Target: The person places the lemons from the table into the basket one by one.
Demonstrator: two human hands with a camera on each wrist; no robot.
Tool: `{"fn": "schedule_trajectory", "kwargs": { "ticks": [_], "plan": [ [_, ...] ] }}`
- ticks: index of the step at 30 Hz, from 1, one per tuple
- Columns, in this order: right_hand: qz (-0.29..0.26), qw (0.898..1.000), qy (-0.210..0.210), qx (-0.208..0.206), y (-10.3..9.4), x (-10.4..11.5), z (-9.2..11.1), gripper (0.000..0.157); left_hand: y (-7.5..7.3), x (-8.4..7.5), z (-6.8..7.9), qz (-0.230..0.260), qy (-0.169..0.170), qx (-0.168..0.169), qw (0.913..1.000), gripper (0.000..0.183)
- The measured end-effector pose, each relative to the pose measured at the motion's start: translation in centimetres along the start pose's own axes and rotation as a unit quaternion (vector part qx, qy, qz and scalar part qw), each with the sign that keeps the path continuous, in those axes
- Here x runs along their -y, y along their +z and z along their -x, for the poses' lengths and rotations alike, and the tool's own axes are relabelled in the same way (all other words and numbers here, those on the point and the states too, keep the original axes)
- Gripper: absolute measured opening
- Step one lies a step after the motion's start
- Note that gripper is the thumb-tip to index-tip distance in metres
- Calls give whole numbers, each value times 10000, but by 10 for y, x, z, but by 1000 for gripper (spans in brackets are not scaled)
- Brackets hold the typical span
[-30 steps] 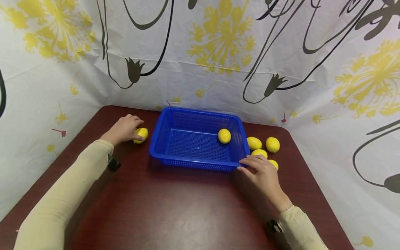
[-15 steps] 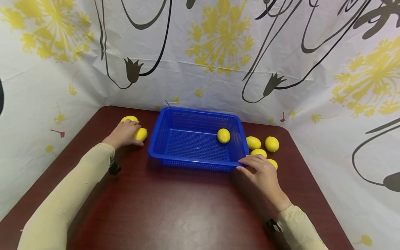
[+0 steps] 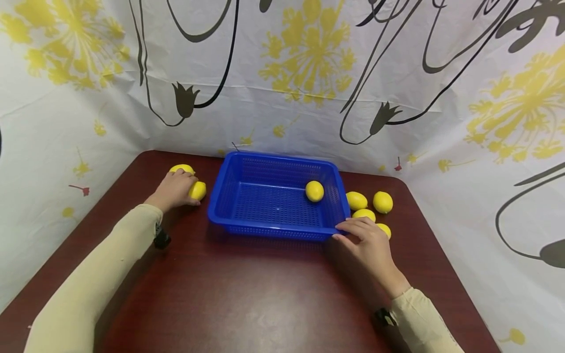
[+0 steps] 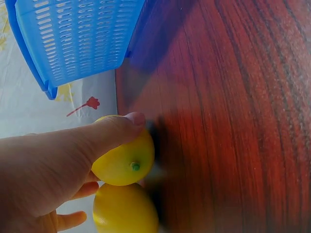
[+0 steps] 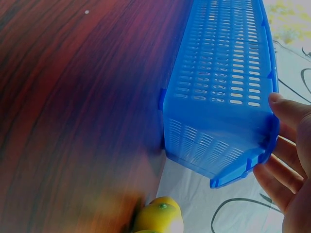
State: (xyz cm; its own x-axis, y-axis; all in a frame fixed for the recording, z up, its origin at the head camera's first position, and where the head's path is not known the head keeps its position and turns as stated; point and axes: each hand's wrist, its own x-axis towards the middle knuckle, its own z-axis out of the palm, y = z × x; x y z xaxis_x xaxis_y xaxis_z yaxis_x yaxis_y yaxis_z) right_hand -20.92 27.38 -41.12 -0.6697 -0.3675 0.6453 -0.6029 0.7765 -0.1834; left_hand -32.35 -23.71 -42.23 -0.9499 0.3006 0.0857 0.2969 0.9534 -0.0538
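Note:
At the table's left, my left hand (image 3: 171, 190) holds a yellow lemon (image 3: 198, 191) between thumb and fingers. A second lemon (image 3: 182, 168) lies behind that hand; in the left wrist view the held lemon (image 4: 127, 160) sits right up against the other lemon (image 4: 124, 208). My right hand (image 3: 372, 249) pinches the rim of a blue plastic basket (image 3: 273, 229) at its front right corner. From the right wrist, the thumb (image 5: 276, 98) shows on one side of the rim and the fingers on the other. One lemon (image 3: 315, 191) rests inside the basket, toward its right end.
Several lemons lie right of the basket, among them one lemon (image 3: 382, 202) near the back and another lemon (image 3: 385, 230) partly behind my right hand. A patterned white sheet (image 3: 247, 83) hangs close around the dark red wooden table (image 3: 265, 289).
My left hand has come down a little and closed round the lemon, bringing the second lemon behind it into sight. The right hand keeps its grip on the basket rim.

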Motion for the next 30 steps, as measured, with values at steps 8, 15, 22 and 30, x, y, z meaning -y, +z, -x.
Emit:
{"fn": "schedule_trajectory", "kwargs": {
  "ticks": [8,15,22,30],
  "plan": [
    [33,10000,40,77,-1,1,-1,31,-9,-4,-3,133,-9,-281,9995,69],
    [50,9999,54,86,-2,2,-1,30,-24,-3,-9,47,44,-611,9981,69],
    [84,9999,11,60,-2,2,-2,30,-45,-8,-14,94,57,-765,9970,70],
    [27,10000,-67,-18,-3,3,-2,31,-70,-15,-21,224,105,-901,9956,61]
  ]
}}
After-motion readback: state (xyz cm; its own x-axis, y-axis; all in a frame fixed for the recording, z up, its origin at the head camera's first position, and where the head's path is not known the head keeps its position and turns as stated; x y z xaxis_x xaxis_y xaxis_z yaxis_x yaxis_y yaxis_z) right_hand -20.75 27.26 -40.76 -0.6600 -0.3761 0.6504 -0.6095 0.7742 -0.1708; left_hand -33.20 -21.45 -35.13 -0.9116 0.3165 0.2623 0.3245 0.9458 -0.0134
